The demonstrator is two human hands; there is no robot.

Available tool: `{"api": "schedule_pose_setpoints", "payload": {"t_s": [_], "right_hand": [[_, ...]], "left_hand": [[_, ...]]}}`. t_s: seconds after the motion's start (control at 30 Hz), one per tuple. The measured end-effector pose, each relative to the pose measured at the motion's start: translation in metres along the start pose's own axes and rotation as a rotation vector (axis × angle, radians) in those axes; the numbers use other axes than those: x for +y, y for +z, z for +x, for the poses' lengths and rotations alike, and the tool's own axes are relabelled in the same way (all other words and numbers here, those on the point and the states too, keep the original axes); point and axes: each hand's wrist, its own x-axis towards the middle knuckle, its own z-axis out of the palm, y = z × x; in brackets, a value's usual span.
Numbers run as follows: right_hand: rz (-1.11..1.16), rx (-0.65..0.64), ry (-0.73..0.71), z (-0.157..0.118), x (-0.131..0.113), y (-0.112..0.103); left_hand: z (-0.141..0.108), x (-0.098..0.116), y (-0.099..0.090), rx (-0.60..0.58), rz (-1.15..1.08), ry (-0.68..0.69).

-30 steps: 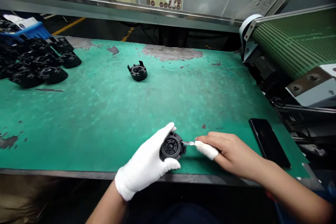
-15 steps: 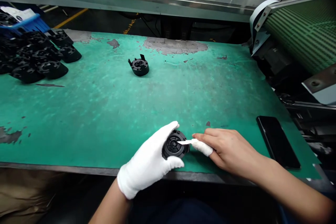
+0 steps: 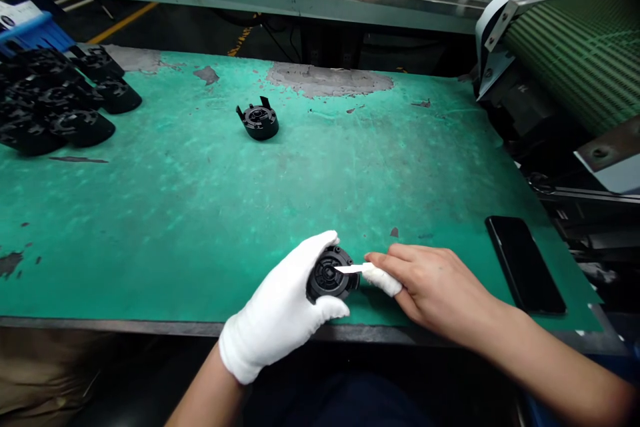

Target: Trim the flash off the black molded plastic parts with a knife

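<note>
While the black round part (image 3: 323,285) is held just above the near edge of the table, its ringed, moulded face is turned upward, a small hub set at the centre. By the left hand (image 3: 280,303), sheathed in a smooth white glove, the rim is gripped, fingers curled round the far side, thumb pressed along the near one. And here, from the right, a slim, pale blade (image 3: 349,269) is brought in over that face! It is pinched tightly by the right hand (image 3: 430,280), bare but for a white wrap (image 3: 383,279) on the thumb; whether the tip touches the part cannot be told.

Beneath it all, a green tabletop (image 3: 190,213) is seen, its surface scuffed and flaked to rough grey patches. Farther back, a squat black housing (image 3: 261,125) is stood alone, two flat prongs raised. At the left, similar dark housings (image 3: 83,128) are bunched together beside a blue plastic bin (image 3: 43,33). To the right, a glossy black phone (image 3: 525,263) is laid flat, near a ribbed green conveyor belt (image 3: 585,40).
</note>
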Motion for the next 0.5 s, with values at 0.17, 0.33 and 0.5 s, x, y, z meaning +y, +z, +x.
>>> {"api": "schedule_pose_setpoints", "payload": {"t_s": [0.17, 0.33, 0.5], "right_hand": [[-0.064, 0.002, 0.080, -0.006, -0.014, 0.000], [-0.111, 0.030, 0.188, -0.007, -0.024, 0.005], [0.005, 0.032, 0.155, -0.008, -0.016, 0.004]], "left_hand": [[0.000, 0.001, 0.000, 0.008, -0.014, 0.027], [0.000, 0.001, 0.002, 0.030, -0.011, 0.036], [-0.001, 0.000, 0.004, 0.042, 0.001, 0.021]]}}
